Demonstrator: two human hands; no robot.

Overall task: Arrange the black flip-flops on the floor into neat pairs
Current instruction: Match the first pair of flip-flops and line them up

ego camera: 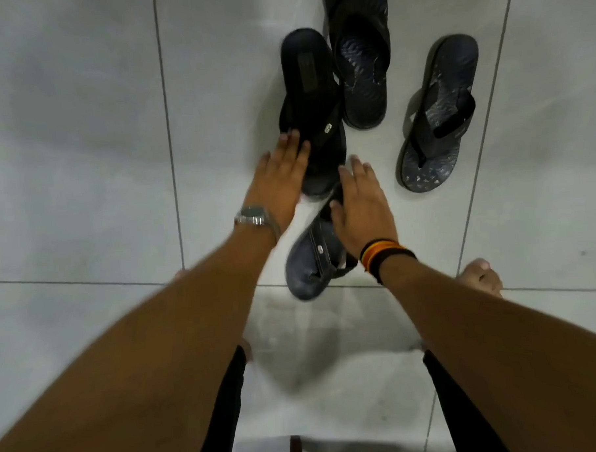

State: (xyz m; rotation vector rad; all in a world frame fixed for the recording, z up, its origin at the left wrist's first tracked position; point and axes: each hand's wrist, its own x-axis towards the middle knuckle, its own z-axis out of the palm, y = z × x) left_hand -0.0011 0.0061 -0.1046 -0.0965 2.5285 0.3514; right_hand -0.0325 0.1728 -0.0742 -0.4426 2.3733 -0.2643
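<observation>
Several black flip-flops lie on the pale tiled floor. A plain black flip-flop point(310, 99) lies straight ahead, and my left hand point(280, 173) rests flat on its near left edge, fingers spread. A greyer flip-flop point(311, 259) lies tilted nearest to me, and my right hand point(360, 209) lies over its far end with fingers apart. I cannot tell whether that hand grips it. A patterned flip-flop point(363, 62) lies just right of the plain one. Its match point(435, 117) lies apart at the right, angled.
Large grey floor tiles point(81, 150) with thin grout lines stretch all around. My bare right foot point(481, 276) stands right of the nearest flip-flop, toes of the left foot point(181, 273) peek out beside my left forearm. A dark object's edge point(295, 448) shows at the bottom.
</observation>
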